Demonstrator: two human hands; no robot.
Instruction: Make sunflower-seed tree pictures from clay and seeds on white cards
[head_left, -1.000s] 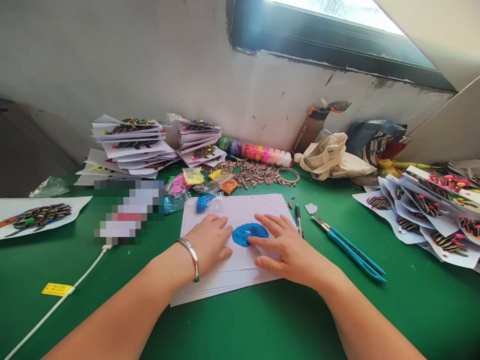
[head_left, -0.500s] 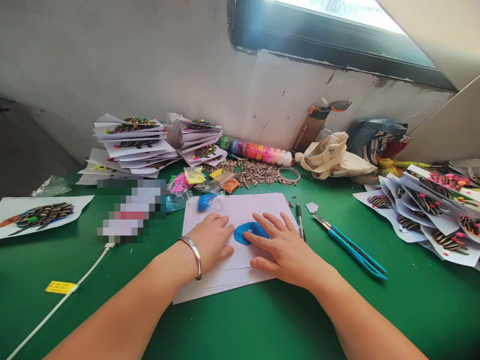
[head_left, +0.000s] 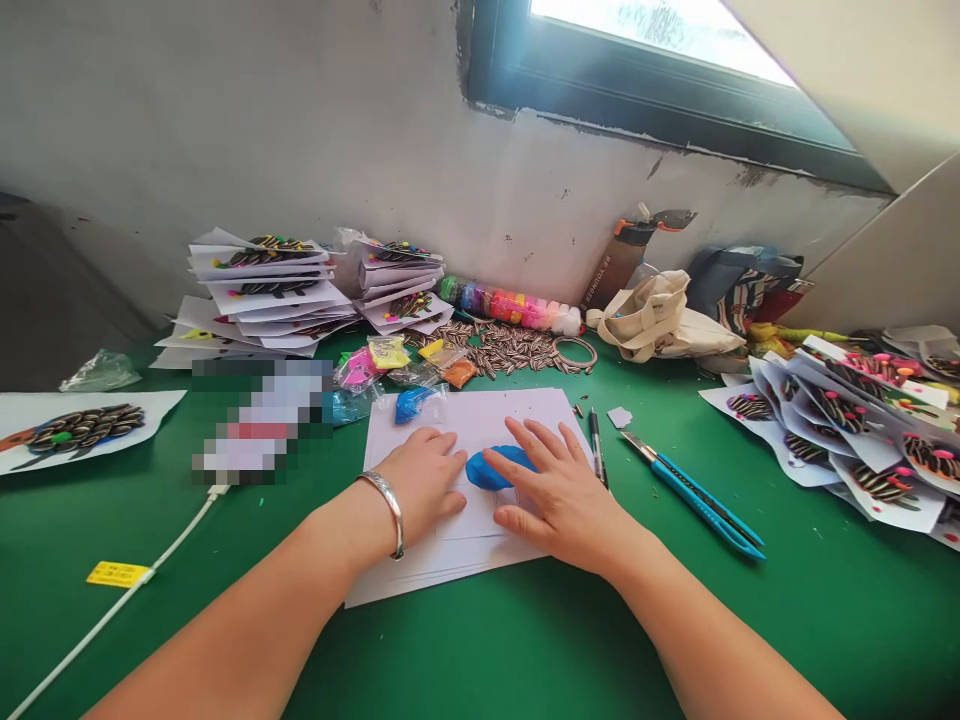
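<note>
The left hand [head_left: 420, 480] lay on the stack of white paper sheets [head_left: 480, 412] with its fingers curled under. What was inside the curled fingers, if anything, could not be seen. A silver bangle [head_left: 387, 510] sat on its wrist. The right hand [head_left: 559, 492] was flat with its fingers spread and held nothing. Its fingers [head_left: 504, 466] lay on a flat patch of blue clay [head_left: 487, 470] and covered the right part of it. The clay was on the top sheet, near the middle, between the two hands and just beside the left knuckles.

The sheets lay on a green table [head_left: 525, 640]. At their far left corner was a small bag of blue clay [head_left: 412, 403], and beyond it more small bags in pink, yellow and orange. A pen [head_left: 596, 450] lay just beside the right edge of the paper, and a blue utility knife [head_left: 697, 495] lay further right. Behind the paper a heap of sunflower seeds [head_left: 510, 348] was spread before a row of coloured clay pots [head_left: 514, 303] by the wall. Piles of finished seed pictures [head_left: 262, 290] stood at the far left, and more of them [head_left: 847, 420] lay at the right. A white cable [head_left: 127, 590] ran over the table on the left.
</note>
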